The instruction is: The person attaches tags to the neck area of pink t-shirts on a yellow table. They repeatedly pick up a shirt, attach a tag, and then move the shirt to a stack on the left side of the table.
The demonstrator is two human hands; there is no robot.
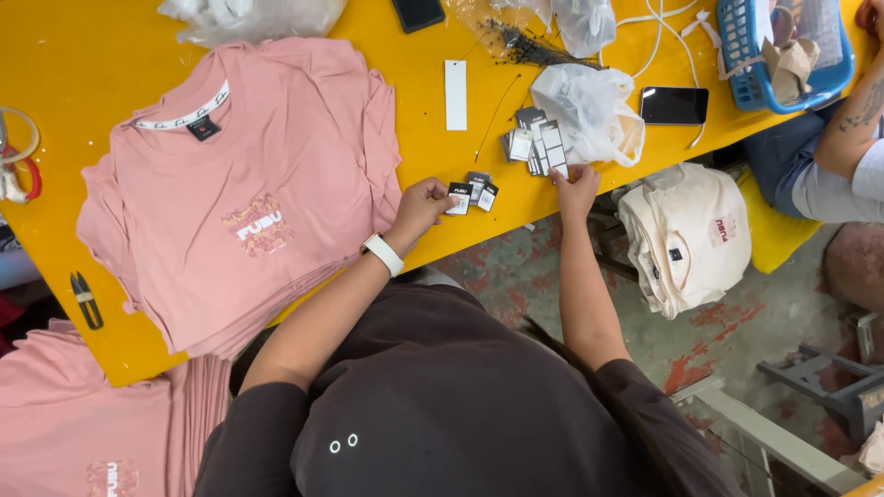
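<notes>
1. Here, from the head camera, I look down on a bright yellow tabletop; the person's dark-sleeved arms reach from the near edge toward its right part.
2. The left hand, a white band at its wrist, is curled around a small fan of black-and-white paper hang tags, pinching them at their near ends against the table.
3. The right hand has its fingertips closed on the near edge of a larger loose pile of the same black-and-white hang tags, just right of the fan; whether a tag is lifted I cannot tell.
4. My judgement: the tags are light, thin and stiff card, smooth enough to slide off one another, so they are best taken by an edge between thumb and forefinger.
5. A crumpled clear plastic bag lies touching the pile on its far-right side, and a dark smartphone sits just right of it.
6. A long white paper strip lies farther off, near a bundle of thin black tag fasteners.
7. A stack of soft pink cotton T-shirts with a printed chest motif fills the left of the table.
8. A blue plastic basket stands far right, beside another person's tattooed forearm.
9. Folded cream T-shirts rest off the table, near right.
</notes>
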